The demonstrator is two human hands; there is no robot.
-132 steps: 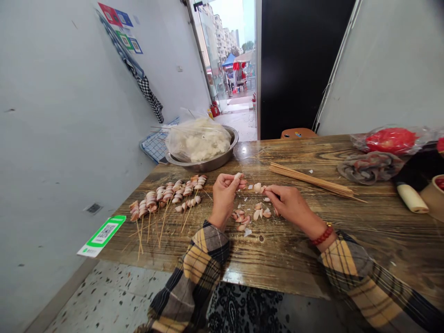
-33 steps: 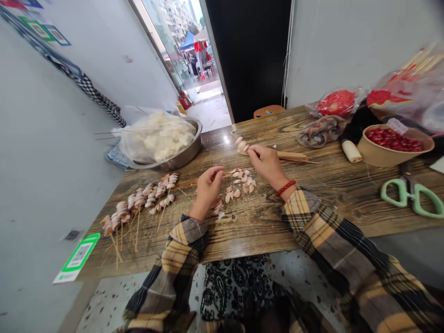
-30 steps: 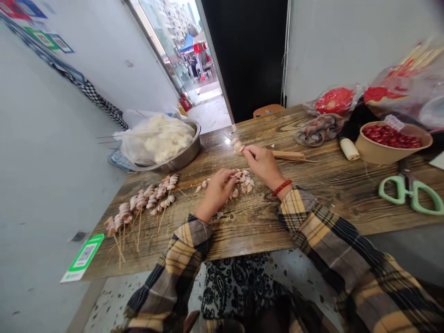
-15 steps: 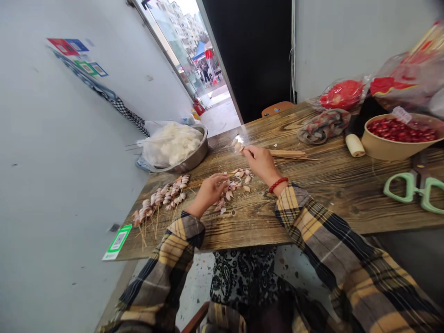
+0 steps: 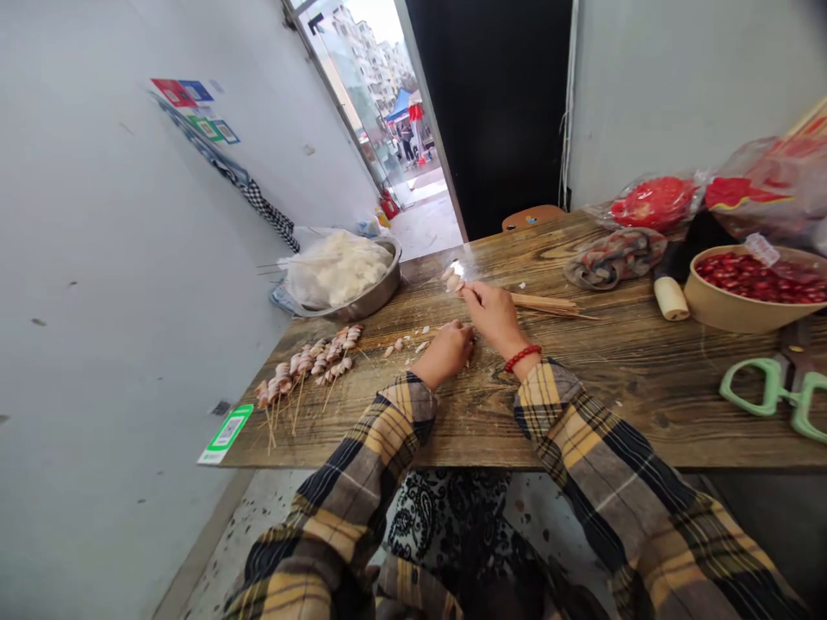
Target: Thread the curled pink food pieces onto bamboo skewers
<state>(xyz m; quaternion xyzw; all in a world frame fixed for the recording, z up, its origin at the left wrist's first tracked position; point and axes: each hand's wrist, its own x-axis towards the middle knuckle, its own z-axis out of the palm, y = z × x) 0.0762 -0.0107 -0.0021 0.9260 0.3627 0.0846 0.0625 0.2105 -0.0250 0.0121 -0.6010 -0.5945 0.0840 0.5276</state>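
Note:
My right hand (image 5: 494, 312) is closed in a pinch on a skewer whose near end lies hidden in the fingers. A few pale pinkish garlic cloves (image 5: 451, 279) sit at its far end, above the table. Just left and nearer, my left hand (image 5: 444, 351) rests low on the wood with curled fingers around loose garlic cloves, mostly covered by the hand. Some loose cloves (image 5: 394, 347) and bits of skin lie to its left. Several filled garlic skewers (image 5: 303, 366) are lined up at the left of the table. Bare bamboo skewers (image 5: 546, 303) lie beyond my right hand.
A metal basin (image 5: 388, 280) with a plastic bag of white stuff (image 5: 342, 267) stands at the back left. On the right are a crumpled cloth (image 5: 613, 258), a paper bowl of red pieces (image 5: 743, 314), green-handled scissors (image 5: 768, 387) and red plastic packages (image 5: 659, 202).
My left hand has moved right and curled over the loose cloves, which now lie mostly under it. The right hand still holds the skewer. The camera view has shifted slightly.

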